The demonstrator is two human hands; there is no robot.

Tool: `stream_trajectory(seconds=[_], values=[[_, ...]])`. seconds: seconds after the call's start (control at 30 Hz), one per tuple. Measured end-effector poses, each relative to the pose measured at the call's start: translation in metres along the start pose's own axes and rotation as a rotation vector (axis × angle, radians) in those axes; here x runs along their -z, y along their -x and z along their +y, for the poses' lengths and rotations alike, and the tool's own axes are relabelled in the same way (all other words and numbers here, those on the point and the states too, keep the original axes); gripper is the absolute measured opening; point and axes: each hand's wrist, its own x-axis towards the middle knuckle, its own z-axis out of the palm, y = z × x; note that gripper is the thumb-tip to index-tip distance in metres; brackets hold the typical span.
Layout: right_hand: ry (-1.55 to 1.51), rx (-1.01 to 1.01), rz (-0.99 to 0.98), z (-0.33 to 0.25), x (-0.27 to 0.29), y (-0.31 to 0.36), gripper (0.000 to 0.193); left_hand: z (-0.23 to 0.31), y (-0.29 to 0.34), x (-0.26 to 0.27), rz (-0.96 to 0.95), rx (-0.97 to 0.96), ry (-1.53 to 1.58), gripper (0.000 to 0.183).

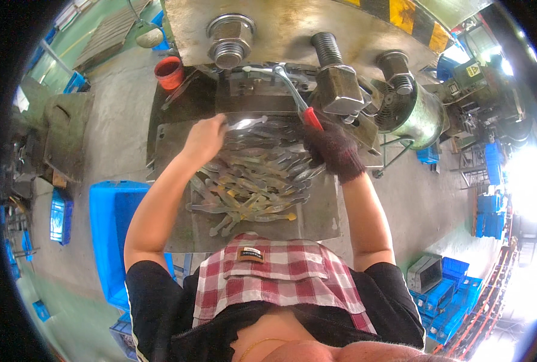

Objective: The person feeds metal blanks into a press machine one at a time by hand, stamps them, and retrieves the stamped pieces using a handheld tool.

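My left hand (205, 140), bare, pinches one end of a shiny flat metal blank (248, 123) above the left back of a heap. My right hand (334, 149), in a dark knitted glove, is closed around the red handles of long pliers (293, 93). Their metal jaws reach forward into the machine's die area (238, 88), where a light elongated piece (256, 70) lies at the jaw tips. Whether the jaws grip it I cannot tell. Between and below my hands, many slim metal blanks (250, 181) lie heaped on a dark metal table (319, 211).
A heavy machine block (292, 30) with large bolts overhangs the far side. A red cup (169, 72) stands at the back left. Beside my left arm is a blue bin (108, 229); a green motor-like drum (416, 117) sits right. Blue crates (449, 301) are stacked lower right.
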Motion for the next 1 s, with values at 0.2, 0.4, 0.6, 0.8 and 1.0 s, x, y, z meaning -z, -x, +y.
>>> stream_trajectory(seconds=[0.2, 0.4, 0.6, 0.8, 1.0], values=[[0.206, -0.085, -0.041, 0.033, -0.002, -0.037, 0.050, -0.024, 0.032, 0.015, 0.056, 0.165, 0.413, 0.018], [0.168, -0.111, 0.065, 0.030, -0.005, -0.032, 0.052, -0.017, 0.038, 0.013, 0.031, 0.292, 0.861, 0.018], [-0.236, 0.015, 0.000, 0.095, -0.005, 0.033, 0.041, -0.020, 0.048, 0.017, 0.011, 0.394, 0.959, 0.022], [-0.645, -0.073, -0.285, 0.116, -0.023, 0.076, 0.050, -0.018, 0.043, 0.011, -0.038, 0.372, 0.932, 0.024], [-0.423, -0.136, -0.288, 0.085, -0.039, 0.084, 0.050, -0.010, 0.035, 0.011, -0.185, 0.280, 0.932, 0.026]])
